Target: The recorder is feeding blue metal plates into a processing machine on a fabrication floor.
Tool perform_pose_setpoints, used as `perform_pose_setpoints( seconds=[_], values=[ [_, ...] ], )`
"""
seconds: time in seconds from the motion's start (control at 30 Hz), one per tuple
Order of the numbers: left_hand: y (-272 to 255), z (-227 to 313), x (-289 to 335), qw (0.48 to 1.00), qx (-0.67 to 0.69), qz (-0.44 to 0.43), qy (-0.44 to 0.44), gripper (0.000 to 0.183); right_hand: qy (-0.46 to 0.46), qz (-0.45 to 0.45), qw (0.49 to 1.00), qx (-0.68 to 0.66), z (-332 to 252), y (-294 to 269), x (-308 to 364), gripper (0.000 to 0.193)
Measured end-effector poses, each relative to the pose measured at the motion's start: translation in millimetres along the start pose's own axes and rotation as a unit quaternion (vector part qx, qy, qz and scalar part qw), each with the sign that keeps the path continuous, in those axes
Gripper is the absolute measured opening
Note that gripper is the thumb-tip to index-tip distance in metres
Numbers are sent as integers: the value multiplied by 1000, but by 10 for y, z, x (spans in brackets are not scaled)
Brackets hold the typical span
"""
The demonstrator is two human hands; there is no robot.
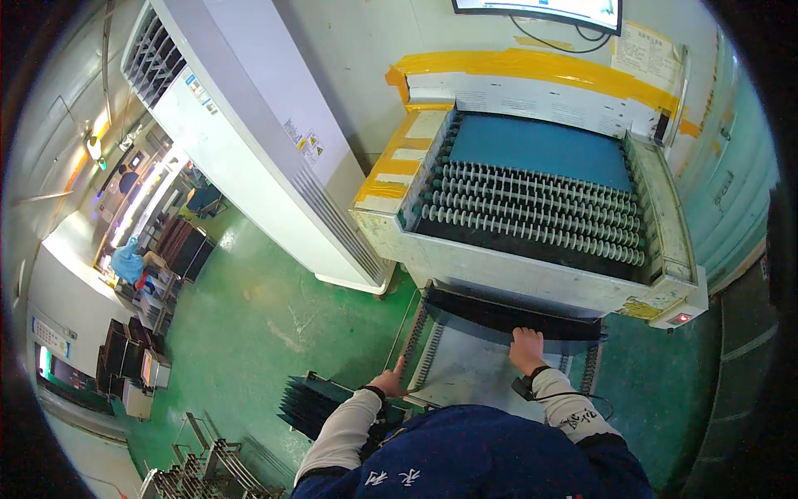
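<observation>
A slotted rack (440,378) with toothed side rails stands in front of my body. Several dark, thin panels (490,314) stand in its far end, their edges bowed in this view. My right hand (527,350) is closed over the near edge of the closest dark panel, toward the rack's right side. At the rack's left rail is my left hand (387,382), its fingers round the rail and one finger pointing forward along it. Beyond the rack, a blue sheet (540,150) lies at the far end of a roller conveyor (532,208).
A tall white air conditioner (274,158) stands left of the conveyor. More dark panels (312,407) fan out in a rack by my left arm. Metal racks (212,466) sit on the green floor (249,333) at lower left. A monitor (540,10) hangs above; a person in blue (128,261) is far left.
</observation>
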State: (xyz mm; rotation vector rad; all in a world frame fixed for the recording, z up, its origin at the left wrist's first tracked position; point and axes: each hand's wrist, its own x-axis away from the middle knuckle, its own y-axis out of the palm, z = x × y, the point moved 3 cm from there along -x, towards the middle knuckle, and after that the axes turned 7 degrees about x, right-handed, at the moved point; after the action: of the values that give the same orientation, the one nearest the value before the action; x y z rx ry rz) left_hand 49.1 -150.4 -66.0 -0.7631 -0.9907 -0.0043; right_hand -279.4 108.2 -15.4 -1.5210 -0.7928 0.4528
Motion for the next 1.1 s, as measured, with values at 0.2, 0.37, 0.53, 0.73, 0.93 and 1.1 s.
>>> perform_pose_setpoints(
  seconds=[0.2,0.37,0.53,0.73,0.93,1.1],
  values=[
    [-29,37,17,1000,-3,-19,-9,123,6,18,1000,-2,24,52,-31,28],
    [-74,113,85,1000,-11,-10,-1,124,6,19,1000,-5,25,34,-33,26],
    [-32,5,24,1000,1,-12,-1,125,4,20,1000,-5,-11,-6,-32,27],
    [-63,116,51,1000,-10,-7,0,125,4,38,999,4,45,29,-4,29],
    [-26,25,24,1000,-3,-5,-10,124,-6,33,999,-2,6,3,-13,29],
    [-19,28,16,1000,-14,0,3,124,1,28,1000,1,39,100,-50,28]
  ],
)
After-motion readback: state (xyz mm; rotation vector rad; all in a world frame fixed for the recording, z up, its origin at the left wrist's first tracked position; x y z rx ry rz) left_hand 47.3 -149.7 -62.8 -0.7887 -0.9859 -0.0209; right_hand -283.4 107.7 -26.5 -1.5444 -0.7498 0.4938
